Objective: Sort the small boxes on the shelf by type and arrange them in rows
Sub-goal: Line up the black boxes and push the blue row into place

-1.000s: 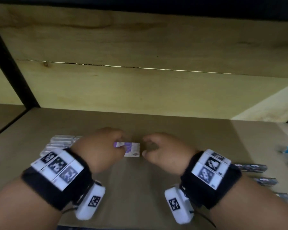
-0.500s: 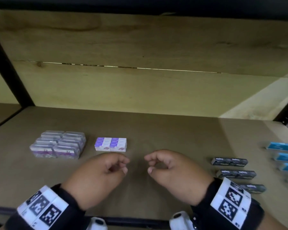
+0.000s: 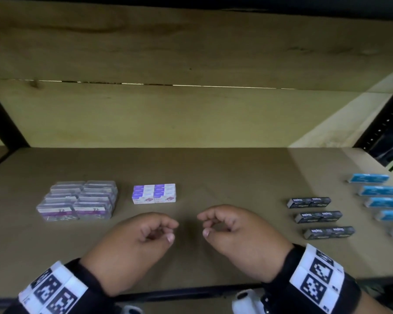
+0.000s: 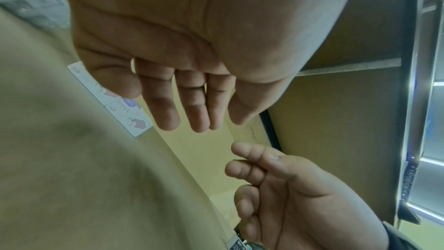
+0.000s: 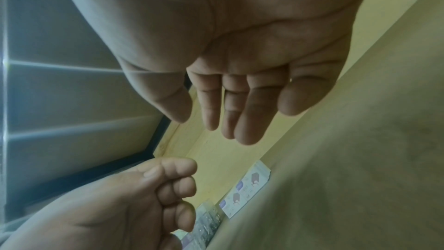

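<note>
Small white-and-purple boxes (image 3: pixel 154 193) sit in a tight block on the brown shelf (image 3: pixel 225 175), also seen in the left wrist view (image 4: pixel 129 115) and the right wrist view (image 5: pixel 245 189). To their left stands a block of clear-wrapped purple boxes (image 3: pixel 77 200). Dark boxes (image 3: pixel 319 216) lie in a column at the right, blue boxes (image 3: pixel 381 200) beyond them. My left hand (image 3: pixel 159 230) and right hand (image 3: pixel 213 225) hover side by side just in front of the white-and-purple block, fingers loosely curled, holding nothing.
The shelf's wooden back wall (image 3: pixel 191 114) rises behind the boxes. Black uprights (image 3: pixel 381 118) frame the right and left sides. The shelf's dark front edge (image 3: pixel 191 293) runs below my wrists.
Both hands let go of the white-and-purple boxes and drew back toward me. The block now stands uncovered on the shelf; more of the right-hand boxes came into view.
</note>
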